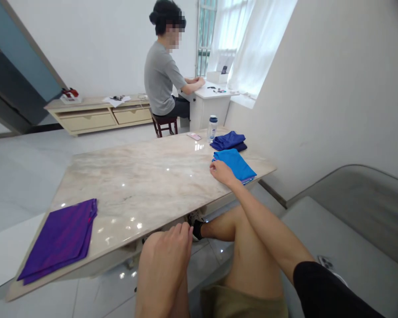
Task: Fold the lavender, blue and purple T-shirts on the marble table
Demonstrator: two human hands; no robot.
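Note:
My left hand [175, 243] lies over my left knee [152, 247], its fingers draped across it, holding nothing I can see. My right hand [222, 172] is at the left edge of a folded bright blue cloth [237, 163] on the table's right end. Its fingers are curled inward, and whether they pinch the cloth is hidden. Patterned fabric shows beneath the blue cloth's near edge. Behind it lies a crumpled dark blue cloth [229, 140]. At the table's far left corner rests a folded purple cloth [61, 238], away from both hands.
The marble-topped table [135, 176] holds a water bottle [212, 128] and a pink phone [194, 137] near its back edge. Beyond it a person [164, 75] sits on a stool at a white desk [208, 101]. A low cabinet [86, 121] lines the wall; a grey sofa [338, 238] is at right.

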